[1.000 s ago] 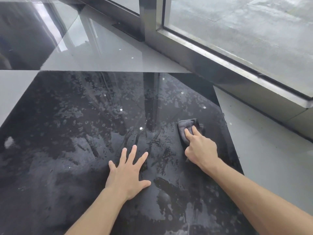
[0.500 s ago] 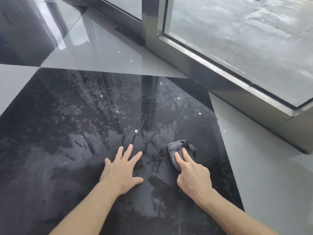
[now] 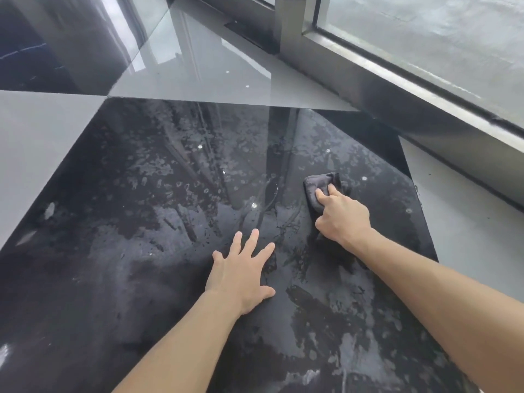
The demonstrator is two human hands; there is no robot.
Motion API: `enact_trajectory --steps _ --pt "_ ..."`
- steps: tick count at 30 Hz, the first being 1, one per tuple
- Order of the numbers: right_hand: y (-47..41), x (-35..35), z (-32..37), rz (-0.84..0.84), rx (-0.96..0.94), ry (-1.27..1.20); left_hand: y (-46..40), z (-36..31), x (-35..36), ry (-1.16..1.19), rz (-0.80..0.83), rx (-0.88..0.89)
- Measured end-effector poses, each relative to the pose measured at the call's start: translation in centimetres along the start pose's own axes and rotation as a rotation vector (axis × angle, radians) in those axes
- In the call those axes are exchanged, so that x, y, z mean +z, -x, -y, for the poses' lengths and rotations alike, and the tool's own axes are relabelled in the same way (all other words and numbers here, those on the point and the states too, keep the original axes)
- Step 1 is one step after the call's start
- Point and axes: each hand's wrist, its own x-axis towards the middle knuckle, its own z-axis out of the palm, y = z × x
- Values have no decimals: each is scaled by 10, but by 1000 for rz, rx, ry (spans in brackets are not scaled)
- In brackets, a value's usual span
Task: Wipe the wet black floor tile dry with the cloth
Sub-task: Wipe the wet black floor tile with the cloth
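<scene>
So we're mid-wipe here, not close to done. Our right hand (image 3: pixel 341 215) has a small dark grey cloth (image 3: pixel 320 184) bunched under it, index and middle finger pressing it flat while the rest of the fingers curl around the wad, so it's gripped and pushed down at once. The cloth sits on the black floor tile (image 3: pixel 141 194) over at about 2 o'clock from the tile's middle, near its right edge. Our left hand (image 3: pixel 241 270) is flat on the tile with fingers spread, holding nothing, looks like it's just propping us up.

The tile is a mess of droplets and smeared film pretty much everywhere: spots from 10 to 12 o'clock, streaky patches down at 5 o'clock. The strip right by the cloth looks a bit darker and cleaner, but honestly hard to be sure with all the reflections off the window frame (image 3: pixel 397 69).

Next we'd say drag the cloth in long overlapping passes toward 9 o'clock, keeping pressure even. That tiny cloth probably saturates fast, so refolding is likely needed.
</scene>
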Motion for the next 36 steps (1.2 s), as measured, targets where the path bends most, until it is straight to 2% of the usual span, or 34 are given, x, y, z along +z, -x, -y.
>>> enact_trajectory --steps 13,18,29,36 --pt "102 28 11 75 -118 12 24 49 -18 -235 159 36" --pt "128 37 21 120 -141 30 32 71 -17 -144 135 -32" --pt "52 13 56 65 -102 -57 35 90 -12 312 -32 -240" --pt "19 5 73 58 -86 -72 60 120 1 31 -81 -220"
